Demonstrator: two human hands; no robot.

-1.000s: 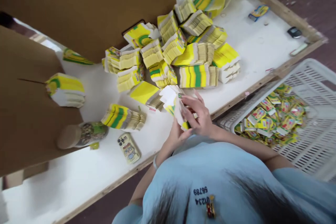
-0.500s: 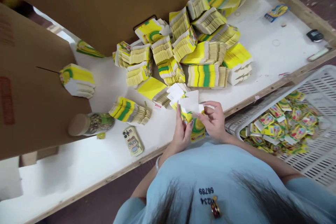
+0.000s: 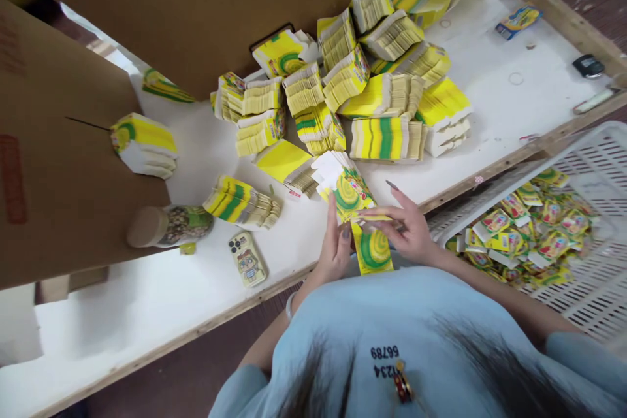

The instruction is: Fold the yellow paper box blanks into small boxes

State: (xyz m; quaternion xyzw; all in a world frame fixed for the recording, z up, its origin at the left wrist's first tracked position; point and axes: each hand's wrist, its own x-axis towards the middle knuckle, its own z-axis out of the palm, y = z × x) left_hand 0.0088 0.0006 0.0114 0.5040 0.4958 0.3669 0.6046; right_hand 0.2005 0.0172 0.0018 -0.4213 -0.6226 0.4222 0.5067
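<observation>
My left hand (image 3: 336, 249) and my right hand (image 3: 407, 232) meet at the table's near edge over a flat yellow-and-green printed carton (image 3: 372, 249). Both hands grip it, the right from above with fingers spread along its top edge, the left at its left side. Just behind them lies a fanned stack of the same flat cartons (image 3: 337, 177), white backs showing. Beyond that is a big heap of bundled yellow-green carton stacks (image 3: 372, 98) on the white table (image 3: 480, 104).
A white slotted crate (image 3: 592, 287) at the right holds several folded boxes. A phone (image 3: 247, 262) and a lying jar (image 3: 169, 227) sit at the left, near brown cardboard sheets (image 3: 59, 163). A small box (image 3: 518, 18) and a dark device (image 3: 586, 65) lie far right.
The white-backed carton held up in my hands has been turned and lowered, so its yellow-green printed face now shows near my body. My right hand shifted onto its top edge.
</observation>
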